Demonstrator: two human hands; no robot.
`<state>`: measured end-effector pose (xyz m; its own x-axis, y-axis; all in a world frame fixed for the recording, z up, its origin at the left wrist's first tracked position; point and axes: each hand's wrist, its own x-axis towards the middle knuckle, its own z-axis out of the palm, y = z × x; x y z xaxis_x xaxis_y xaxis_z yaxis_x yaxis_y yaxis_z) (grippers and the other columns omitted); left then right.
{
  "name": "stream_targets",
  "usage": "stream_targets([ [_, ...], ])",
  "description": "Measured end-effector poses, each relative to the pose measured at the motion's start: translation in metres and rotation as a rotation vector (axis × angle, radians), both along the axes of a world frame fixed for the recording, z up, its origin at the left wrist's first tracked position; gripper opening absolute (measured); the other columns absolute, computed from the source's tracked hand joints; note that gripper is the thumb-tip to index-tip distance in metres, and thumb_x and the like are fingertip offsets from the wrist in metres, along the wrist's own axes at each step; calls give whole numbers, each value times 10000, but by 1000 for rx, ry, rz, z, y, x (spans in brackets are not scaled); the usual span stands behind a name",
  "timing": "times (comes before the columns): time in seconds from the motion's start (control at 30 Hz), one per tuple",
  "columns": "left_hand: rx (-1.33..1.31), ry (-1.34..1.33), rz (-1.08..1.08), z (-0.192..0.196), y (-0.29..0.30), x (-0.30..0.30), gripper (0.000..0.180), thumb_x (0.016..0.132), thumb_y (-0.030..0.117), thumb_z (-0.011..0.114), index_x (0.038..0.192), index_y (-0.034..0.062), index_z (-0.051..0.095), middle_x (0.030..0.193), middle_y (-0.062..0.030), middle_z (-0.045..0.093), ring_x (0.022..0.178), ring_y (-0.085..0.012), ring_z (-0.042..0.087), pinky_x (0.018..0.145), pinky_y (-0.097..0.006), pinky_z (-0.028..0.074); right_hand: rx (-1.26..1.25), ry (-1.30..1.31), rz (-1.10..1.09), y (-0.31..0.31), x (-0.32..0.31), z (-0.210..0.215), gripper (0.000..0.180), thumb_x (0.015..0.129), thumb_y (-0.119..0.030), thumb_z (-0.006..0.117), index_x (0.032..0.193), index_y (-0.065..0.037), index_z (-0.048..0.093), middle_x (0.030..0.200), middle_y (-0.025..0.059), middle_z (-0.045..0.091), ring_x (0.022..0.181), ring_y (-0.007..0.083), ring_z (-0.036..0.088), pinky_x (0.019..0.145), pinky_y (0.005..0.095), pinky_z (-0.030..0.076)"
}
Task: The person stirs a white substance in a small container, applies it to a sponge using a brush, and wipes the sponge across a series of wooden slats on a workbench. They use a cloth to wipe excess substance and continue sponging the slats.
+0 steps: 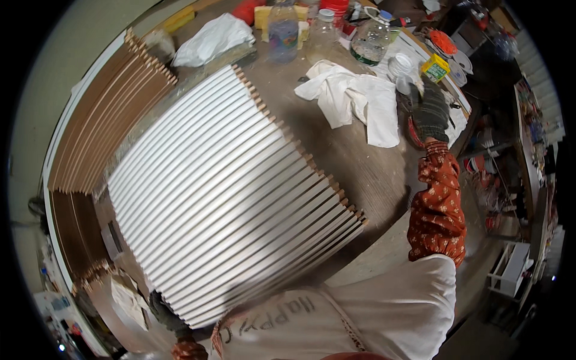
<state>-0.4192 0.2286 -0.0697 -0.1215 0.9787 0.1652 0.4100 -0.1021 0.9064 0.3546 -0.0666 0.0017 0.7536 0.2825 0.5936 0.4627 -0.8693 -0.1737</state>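
Observation:
A wide row of white slats (222, 180) with bare wooden ends lies side by side on a brown table (384, 174). My left hand (167, 313), in a dark glove, is against the slats' near left corner; its fingers are mostly hidden. At the far right, my right hand (432, 114) reaches out in a dark grey glove, beside a small clear cup (404, 85) and a white-lidded jar (401, 66). Something red (414, 132) shows at its inner side. Whether its fingers grip anything is unclear. A white cloth (357, 102) lies crumpled just left of it.
Brown boards (114, 108) are stacked along the left side. Plastic bottles (283, 36), a large clear jug (371, 39) and a white bag (215, 39) stand at the back. A yellow-green box (435, 68) is beyond my right hand. Shelving (521, 138) lines the right.

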Motion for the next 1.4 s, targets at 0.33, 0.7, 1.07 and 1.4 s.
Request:
stream_targets([
  [0.33,347,608,-285,39,-24,39,372,894,106,404,1231,-6,512,1214,-118,491,1141,-222,487,974,-349,426,154,456,566,120,4,-57,550,788,-408,669,1194,-57,552,1112,185,611,1024,326,584,889,393,445],
  [0.7,681,838,-852,158,-74,134,679,833,416,627,1355,42,405,1373,-189,411,1315,-330,341,1094,-484,227,288,76,687,43,-98,78,434,880,-161,594,1290,-59,492,1221,149,572,1114,253,552,931,319,415],
  [1.07,870,1135,-1005,74,-64,139,511,866,243,508,1360,139,429,1452,-145,324,1353,-335,280,1111,-543,170,1136,1225,1424,57,-412,37,330,818,-128,626,1129,-49,546,982,131,624,799,181,632,684,288,533],
  [1.4,676,1055,-1168,100,-79,137,923,708,507,640,1420,42,281,1474,-209,207,1394,-359,125,1115,-576,61,979,1125,544,50,-373,13,325,876,-288,564,1110,-64,598,1086,149,588,973,225,588,837,346,498],
])
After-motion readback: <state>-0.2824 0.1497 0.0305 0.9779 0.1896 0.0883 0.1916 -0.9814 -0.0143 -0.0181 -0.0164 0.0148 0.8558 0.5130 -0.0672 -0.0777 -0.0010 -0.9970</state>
